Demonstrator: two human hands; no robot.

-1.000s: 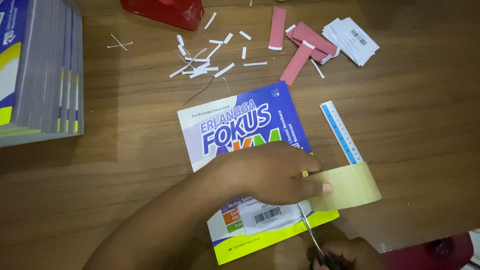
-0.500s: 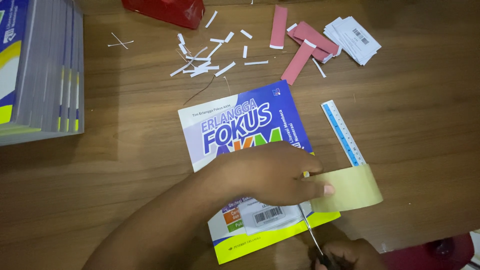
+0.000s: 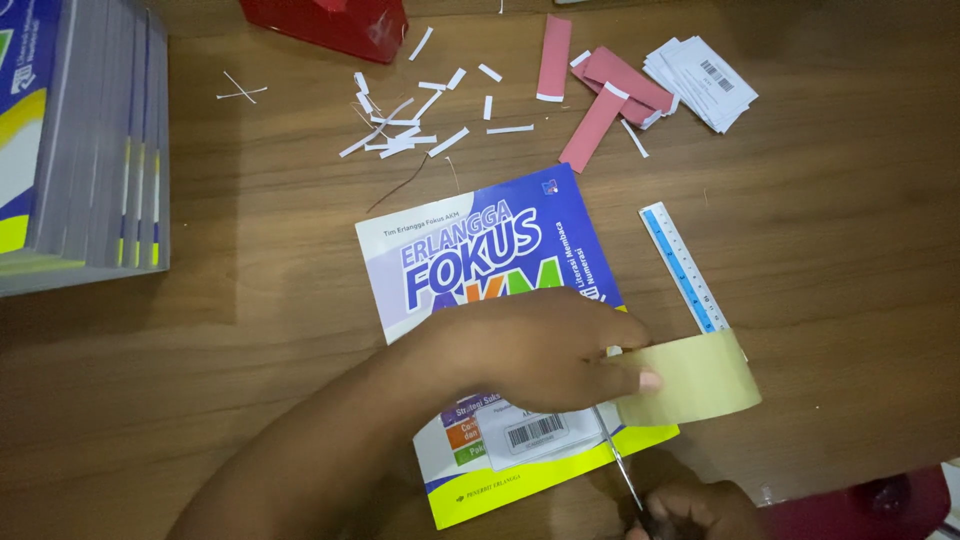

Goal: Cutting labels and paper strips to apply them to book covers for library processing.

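A blue, white and yellow book [image 3: 480,250] lies on the wooden table [image 3: 250,340], with a white barcode label [image 3: 530,432] on its lower cover. My left hand [image 3: 530,350] rests on the book and pinches a wide strip of tan tape [image 3: 695,380] that juts out past the book's right edge. My right hand [image 3: 690,510] is at the bottom edge, gripping scissors [image 3: 618,462] whose blades point up at the tape next to the book's edge.
A blue ruler [image 3: 683,266] lies right of the book. Red paper strips [image 3: 600,90], white paper scraps [image 3: 420,110] and a small pile of barcode labels [image 3: 700,80] are scattered at the back. A stack of books [image 3: 85,150] stands at the left, a red object [image 3: 330,25] at the top.
The scene has shifted slightly in the frame. Hands, tape and scissors keep nearly the same pose.
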